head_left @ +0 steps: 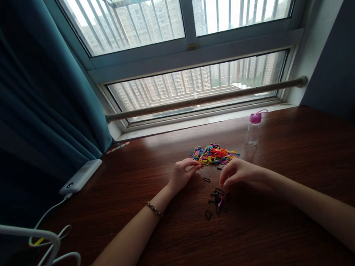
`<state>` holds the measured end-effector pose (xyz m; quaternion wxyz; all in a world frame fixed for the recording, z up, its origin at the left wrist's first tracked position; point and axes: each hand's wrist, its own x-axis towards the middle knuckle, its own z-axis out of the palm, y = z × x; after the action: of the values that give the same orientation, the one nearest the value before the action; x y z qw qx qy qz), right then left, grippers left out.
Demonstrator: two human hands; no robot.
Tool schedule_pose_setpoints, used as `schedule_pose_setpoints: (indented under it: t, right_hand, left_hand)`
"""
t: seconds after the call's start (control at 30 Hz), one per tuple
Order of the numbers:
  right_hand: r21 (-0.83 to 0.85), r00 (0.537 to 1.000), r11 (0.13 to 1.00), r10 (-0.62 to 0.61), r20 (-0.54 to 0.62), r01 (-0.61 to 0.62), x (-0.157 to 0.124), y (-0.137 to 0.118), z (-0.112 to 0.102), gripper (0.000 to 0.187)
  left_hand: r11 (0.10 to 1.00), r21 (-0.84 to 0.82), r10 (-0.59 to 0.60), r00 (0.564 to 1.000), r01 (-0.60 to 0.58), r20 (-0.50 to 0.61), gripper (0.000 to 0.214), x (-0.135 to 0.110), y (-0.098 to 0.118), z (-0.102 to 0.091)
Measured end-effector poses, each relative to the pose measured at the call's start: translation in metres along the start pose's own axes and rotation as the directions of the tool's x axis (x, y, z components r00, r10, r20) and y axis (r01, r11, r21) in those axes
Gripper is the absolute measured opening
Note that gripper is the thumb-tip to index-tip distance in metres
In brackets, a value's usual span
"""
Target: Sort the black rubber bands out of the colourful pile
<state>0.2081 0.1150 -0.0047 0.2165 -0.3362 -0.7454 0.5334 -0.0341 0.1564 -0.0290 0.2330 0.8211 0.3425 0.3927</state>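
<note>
A heap of small, brightly coloured elastic bands [212, 154] lies on the brown wooden table [167, 249]. At its left edge, the fingertips of my left hand [185, 173] come together in a pinch; whatever is between them is too small to make out. My right hand [240, 171] is curled, thumb and fingers closed, just in front of the heap's right side and above a smaller group of black bands [217, 195]. Its fingertips may hold something that I cannot see. A pink piece [220, 202] lies among the black bands. One black band [206, 180] lies between my hands.
A clear bottle with a pink lid [253, 131] stands behind my right hand. On the left are a white power strip [81, 177], looping white cables [54, 256] and a blue curtain [35, 82]. A window with a rail [206, 100] borders the table's far edge.
</note>
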Motion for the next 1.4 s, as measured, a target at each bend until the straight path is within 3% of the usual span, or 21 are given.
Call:
schedule_pose_setpoints:
  t: [0.13,0.23,0.33,0.43,0.5,0.57,0.63,0.67,0.7,0.77,0.83,0.87,0.93,1.0,1.07,1.17,1.27,1.33,1.4]
  right_hand:
    - [-0.206,0.982,0.978,0.0,-0.188,-0.039,0.004,0.014,-0.006,0.026]
    - [-0.362,0.991,0.932,-0.04,-0.124,-0.008,0.004,0.021,-0.011,0.024]
    - [-0.398,0.996,0.917,-0.055,-0.067,0.024,0.003,0.022,-0.012,0.014]
    - [-0.431,0.984,0.902,-0.086,-0.157,0.011,0.005,0.024,-0.014,0.008]
    - [-0.442,0.933,0.895,-0.11,-0.343,-0.057,0.006,0.027,-0.016,0.01]
    - [-0.459,0.825,0.879,-0.161,-0.542,-0.131,0.006,0.029,-0.02,0.014]
    - [-0.505,0.728,0.845,-0.233,-0.645,-0.176,0.005,0.03,-0.022,0.017]
    - [-0.531,0.708,0.826,-0.262,-0.656,-0.187,0.004,0.03,-0.021,0.018]
    - [-0.558,0.72,0.81,-0.276,-0.637,-0.182,0.004,0.029,-0.019,0.017]
    - [-0.603,0.791,0.785,-0.275,-0.546,-0.144,0.004,0.028,-0.012,0.014]
    - [-0.645,0.844,0.755,-0.266,-0.466,-0.119,0.006,0.027,-0.003,0.011]
    - [-0.667,0.853,0.734,-0.264,-0.451,-0.126,0.007,0.028,0.001,0.01]
    - [-0.696,0.85,0.699,-0.257,-0.46,-0.165,0.009,0.029,0.007,0.007]
    - [-0.713,0.857,0.676,-0.243,-0.454,-0.186,0.01,0.03,0.009,0.005]
    - [-0.741,0.871,0.645,-0.239,-0.429,-0.188,0.011,0.029,0.01,0.008]
    - [-0.814,0.884,0.542,-0.254,-0.393,-0.206,0.011,0.028,0.011,0.011]
    - [-0.854,0.885,0.473,-0.272,-0.377,-0.218,0.011,0.027,0.014,0.014]
    - [-0.833,0.877,0.516,-0.285,-0.386,-0.199,0.012,0.026,0.015,0.014]
    - [-0.751,0.868,0.641,-0.271,-0.416,-0.16,0.011,0.024,0.014,0.012]
  left_hand:
    - [0.997,-0.05,0.068,0.978,-0.059,0.195,0.024,-0.001,0.009,0.003]
    - [0.995,-0.055,0.094,0.934,-0.08,0.346,0.024,-0.004,0.011,0.007]
    - [0.994,-0.066,0.105,0.903,-0.085,0.418,0.023,-0.006,0.014,0.009]
    - [0.994,-0.085,0.095,0.88,-0.062,0.465,0.023,-0.008,0.018,0.01]
    - [0.993,-0.111,0.085,0.855,-0.032,0.512,0.023,-0.008,0.022,0.011]
    - [0.988,-0.154,0.098,0.821,-0.013,0.562,0.024,-0.009,0.027,0.012]
    - [0.978,-0.209,0.141,0.782,-0.014,0.607,0.023,-0.011,0.034,0.013]
    - [0.971,-0.238,0.167,0.764,-0.019,0.624,0.022,-0.012,0.037,0.014]
    - [0.965,-0.263,0.191,0.748,-0.023,0.636,0.021,-0.012,0.041,0.014]
    - [0.953,-0.301,0.223,0.727,-0.024,0.649,0.021,-0.013,0.047,0.015]
    - [0.951,-0.31,0.222,0.729,-0.014,0.648,0.022,-0.013,0.049,0.015]
    - [0.955,-0.298,0.203,0.745,-0.005,0.636,0.023,-0.012,0.048,0.014]
    - [0.974,-0.227,0.119,0.823,0.012,0.556,0.026,-0.008,0.042,0.012]
    - [0.996,-0.089,0.008,0.934,0.026,0.357,0.029,-0.003,0.029,0.008]
    - [0.995,0.085,-0.061,0.994,0.053,0.092,0.028,0.004,0.012,0.003]
    - [0.951,0.285,-0.086,0.986,0.123,-0.14,0.017,0.015,-0.014,-0.003]
    - [0.897,0.411,-0.092,0.978,0.162,-0.186,0.014,0.024,-0.032,-0.003]
    - [0.872,0.463,-0.089,0.982,0.158,-0.168,0.014,0.028,-0.038,0.0]
    - [0.86,0.491,-0.086,0.987,0.142,-0.135,0.015,0.031,-0.041,0.004]
